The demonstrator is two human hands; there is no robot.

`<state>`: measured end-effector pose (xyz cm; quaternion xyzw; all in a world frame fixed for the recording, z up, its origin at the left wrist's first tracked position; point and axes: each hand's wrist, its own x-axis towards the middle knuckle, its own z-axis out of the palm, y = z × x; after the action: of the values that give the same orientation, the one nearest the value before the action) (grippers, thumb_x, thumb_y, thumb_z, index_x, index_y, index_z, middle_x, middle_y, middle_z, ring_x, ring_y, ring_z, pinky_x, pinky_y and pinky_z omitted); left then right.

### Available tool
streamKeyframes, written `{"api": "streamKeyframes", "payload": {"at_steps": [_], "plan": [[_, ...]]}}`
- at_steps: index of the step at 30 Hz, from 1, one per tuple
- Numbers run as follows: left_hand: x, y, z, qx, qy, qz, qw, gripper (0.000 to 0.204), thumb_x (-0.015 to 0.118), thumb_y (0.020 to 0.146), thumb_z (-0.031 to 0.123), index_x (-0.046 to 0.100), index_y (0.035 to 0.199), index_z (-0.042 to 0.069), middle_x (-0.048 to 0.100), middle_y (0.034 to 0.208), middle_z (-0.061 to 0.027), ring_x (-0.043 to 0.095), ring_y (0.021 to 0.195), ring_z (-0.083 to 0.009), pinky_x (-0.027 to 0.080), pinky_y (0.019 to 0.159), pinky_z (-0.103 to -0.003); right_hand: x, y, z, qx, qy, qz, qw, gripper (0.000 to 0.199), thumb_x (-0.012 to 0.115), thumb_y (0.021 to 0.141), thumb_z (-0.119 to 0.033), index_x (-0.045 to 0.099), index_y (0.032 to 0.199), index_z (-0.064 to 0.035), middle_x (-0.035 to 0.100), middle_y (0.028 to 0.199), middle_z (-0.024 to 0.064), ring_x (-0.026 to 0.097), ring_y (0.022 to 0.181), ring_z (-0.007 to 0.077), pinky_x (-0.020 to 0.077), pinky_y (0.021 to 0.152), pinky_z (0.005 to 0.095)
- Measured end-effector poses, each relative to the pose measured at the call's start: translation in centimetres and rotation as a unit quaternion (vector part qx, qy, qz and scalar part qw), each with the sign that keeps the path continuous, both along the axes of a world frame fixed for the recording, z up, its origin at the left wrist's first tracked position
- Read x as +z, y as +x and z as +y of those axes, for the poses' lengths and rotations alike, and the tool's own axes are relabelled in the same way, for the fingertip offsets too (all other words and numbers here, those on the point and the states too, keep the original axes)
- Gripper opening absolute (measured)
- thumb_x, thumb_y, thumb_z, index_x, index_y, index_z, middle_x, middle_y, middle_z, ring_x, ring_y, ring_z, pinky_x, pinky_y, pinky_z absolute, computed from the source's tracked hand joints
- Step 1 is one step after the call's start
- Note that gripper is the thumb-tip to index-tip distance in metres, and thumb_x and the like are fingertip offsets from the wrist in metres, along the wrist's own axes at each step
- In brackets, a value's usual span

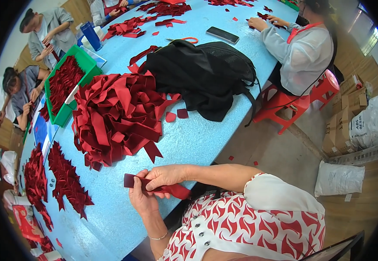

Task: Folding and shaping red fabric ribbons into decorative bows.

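**Both hands working a strip of dark red ribbon at the counter's edge**

Both hands are gripping one dark red ribbon strip [154,185] low in the middle of the frame, just over the near edge of the light blue counter [193,139]. The left hand [140,195] is closing around the strip from below, thumb pressing on top, while the right hand [165,176] is pinching it from above with curled fingers. One end of the strip is sticking out to the left of the hands, the other is trailing out to the right.

Starting at the far left of the frame, rows of cut red pieces [65,178] are lying flat on the counter. Above them, in the upper left, a green tray [84,65] is holding more red pieces, and two people beside it are bending over their own work. Toward the centre, a big loose heap of red ribbon lengths [117,117] is sitting well above the hands. Just right of the heap, and touching it, a black backpack [206,78] is lying slumped on the counter. Beyond it, near the top, a dark phone [222,35] is lying flat. In the upper right, another person in a pale top is sitting on a red plastic stool [299,104], hands on the counter's far end. At the right edge, cardboard boxes [347,117] and white sacks [339,178] are resting on the floor.
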<state>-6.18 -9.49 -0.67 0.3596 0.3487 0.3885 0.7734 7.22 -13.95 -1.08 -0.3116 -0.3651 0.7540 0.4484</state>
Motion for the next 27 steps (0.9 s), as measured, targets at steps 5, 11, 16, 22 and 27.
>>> {"api": "streamKeyframes", "payload": {"at_steps": [5,11,16,22,27], "plan": [[0.1,-0.4,0.1,-0.004,-0.016,-0.018,1.000,0.023,0.051,0.088,0.021,0.055,0.093,-0.001,0.059,0.093,-0.0135,0.056,0.085,-0.0217,0.047,0.076,-0.034,-0.1,-0.2,-0.1,-0.001,0.007,-0.019,1.000,0.019,0.050,0.081,-0.017,0.054,0.076,0.0012,0.055,0.057,0.0099,0.053,0.042,0.0152,0.0440,0.040,0.0238],[0.8,-0.5,0.6,0.039,-0.021,-0.036,0.998,0.020,0.051,0.088,0.020,0.055,0.093,0.000,0.062,0.084,-0.0128,0.059,0.079,-0.0247,0.049,0.074,-0.037,0.2,-0.2,-0.2,0.026,0.012,-0.056,0.998,0.020,0.050,0.080,-0.018,0.055,0.075,0.0006,0.055,0.055,0.0089,0.053,0.041,0.0146,0.0439,0.040,0.0241],[0.6,-1.3,1.2,0.007,-0.022,-0.057,0.998,0.019,0.049,0.088,0.020,0.053,0.096,0.003,0.062,0.083,-0.0117,0.059,0.081,-0.0258,0.048,0.077,-0.040,0.3,0.0,-0.3,0.041,0.012,-0.068,0.997,0.019,0.050,0.080,-0.017,0.056,0.075,0.0004,0.055,0.054,0.0087,0.053,0.041,0.0143,0.0440,0.040,0.0240],[0.3,-1.6,1.8,0.046,-0.018,-0.081,0.995,0.021,0.049,0.088,0.019,0.052,0.097,0.001,0.061,0.091,-0.0136,0.058,0.085,-0.0257,0.048,0.078,-0.039,0.4,0.3,-0.5,0.041,0.007,-0.043,0.998,0.021,0.051,0.081,-0.020,0.056,0.078,0.0006,0.055,0.056,0.0084,0.053,0.042,0.0140,0.0448,0.041,0.0240],[-0.4,-2.0,2.3,0.134,-0.043,-0.068,0.988,0.023,0.050,0.088,0.021,0.052,0.098,0.000,0.059,0.096,-0.0136,0.057,0.088,-0.0254,0.047,0.080,-0.038,0.2,0.2,-0.6,-0.026,0.014,-0.009,1.000,0.024,0.051,0.085,-0.022,0.056,0.081,0.0005,0.056,0.059,0.0082,0.053,0.046,0.0130,0.0459,0.043,0.0242]]}}
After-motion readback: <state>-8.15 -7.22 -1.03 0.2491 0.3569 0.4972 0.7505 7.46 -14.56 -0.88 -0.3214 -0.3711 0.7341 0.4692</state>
